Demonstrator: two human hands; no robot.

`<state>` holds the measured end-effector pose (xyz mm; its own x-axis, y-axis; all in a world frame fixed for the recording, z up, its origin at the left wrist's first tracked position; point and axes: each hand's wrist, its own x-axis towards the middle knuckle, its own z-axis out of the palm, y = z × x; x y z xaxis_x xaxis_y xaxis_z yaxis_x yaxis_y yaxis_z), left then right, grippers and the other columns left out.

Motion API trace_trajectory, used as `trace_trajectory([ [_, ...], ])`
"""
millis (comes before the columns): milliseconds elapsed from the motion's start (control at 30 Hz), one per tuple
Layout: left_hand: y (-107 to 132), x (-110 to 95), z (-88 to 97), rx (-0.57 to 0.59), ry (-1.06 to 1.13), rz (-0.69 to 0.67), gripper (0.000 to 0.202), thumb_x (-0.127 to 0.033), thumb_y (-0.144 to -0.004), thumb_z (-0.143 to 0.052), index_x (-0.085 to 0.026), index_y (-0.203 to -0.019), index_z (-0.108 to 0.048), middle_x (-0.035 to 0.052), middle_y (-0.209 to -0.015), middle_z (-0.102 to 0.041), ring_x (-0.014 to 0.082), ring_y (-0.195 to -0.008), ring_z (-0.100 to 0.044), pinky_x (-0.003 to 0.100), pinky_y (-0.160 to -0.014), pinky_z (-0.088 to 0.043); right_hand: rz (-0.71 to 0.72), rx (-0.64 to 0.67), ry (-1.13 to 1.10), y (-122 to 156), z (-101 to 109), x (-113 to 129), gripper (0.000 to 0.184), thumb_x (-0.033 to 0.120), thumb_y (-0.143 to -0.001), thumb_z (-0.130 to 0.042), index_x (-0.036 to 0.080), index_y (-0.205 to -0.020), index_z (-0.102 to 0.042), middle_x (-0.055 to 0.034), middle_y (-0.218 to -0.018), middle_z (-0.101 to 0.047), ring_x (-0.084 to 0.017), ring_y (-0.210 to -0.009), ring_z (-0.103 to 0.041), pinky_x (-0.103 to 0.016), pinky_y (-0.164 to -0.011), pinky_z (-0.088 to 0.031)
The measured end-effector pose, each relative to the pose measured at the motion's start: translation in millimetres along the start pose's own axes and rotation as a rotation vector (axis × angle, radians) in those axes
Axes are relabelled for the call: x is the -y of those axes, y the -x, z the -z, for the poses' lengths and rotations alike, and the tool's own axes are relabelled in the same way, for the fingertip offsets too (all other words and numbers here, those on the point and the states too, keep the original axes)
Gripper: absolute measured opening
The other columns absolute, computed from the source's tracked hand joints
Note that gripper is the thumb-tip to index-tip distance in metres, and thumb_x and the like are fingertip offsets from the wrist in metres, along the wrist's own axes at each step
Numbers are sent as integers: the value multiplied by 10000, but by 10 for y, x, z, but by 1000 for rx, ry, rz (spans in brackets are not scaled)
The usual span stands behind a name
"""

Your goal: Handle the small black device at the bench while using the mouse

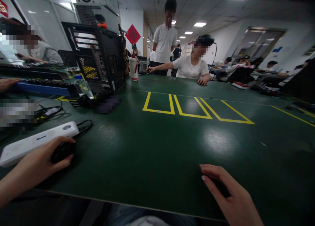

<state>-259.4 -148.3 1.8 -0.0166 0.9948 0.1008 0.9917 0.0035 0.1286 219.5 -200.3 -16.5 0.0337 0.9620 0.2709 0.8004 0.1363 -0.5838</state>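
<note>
My left hand (pixel 41 162) rests at the near left of the dark green table (pixel 157 144), its fingers curled round a small black object (pixel 62 151) that I cannot name. A white oblong device (pixel 36 142) with a black cable lies right beside that hand. My right hand (pixel 228 193) lies flat on the table near the front edge, fingers stretched out and holding nothing.
Three yellow tape rectangles (pixel 194 108) mark the table's middle. A black computer case (pixel 98 55), a water bottle (pixel 82 85), keyboards (pixel 36 83) and cables stand at the left. A white cup (pixel 134 68) is further back. A seated person (pixel 192 67), a standing person (pixel 164 39) and others are around.
</note>
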Motion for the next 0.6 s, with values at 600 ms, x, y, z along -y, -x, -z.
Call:
trace_trajectory([
  [600, -1724, -2480, -464, -32, 310, -448, 392, -331, -705, -566, -272, -1059, -409, 8, -1084, -512, 210, -927, -540, 342, -744, -457, -27, 312, -485, -1727, -467, 245, 271, 366, -744, -544, 189, -949, -563, -51, -924, -609, -162, -819, -590, -363, -780, -482],
])
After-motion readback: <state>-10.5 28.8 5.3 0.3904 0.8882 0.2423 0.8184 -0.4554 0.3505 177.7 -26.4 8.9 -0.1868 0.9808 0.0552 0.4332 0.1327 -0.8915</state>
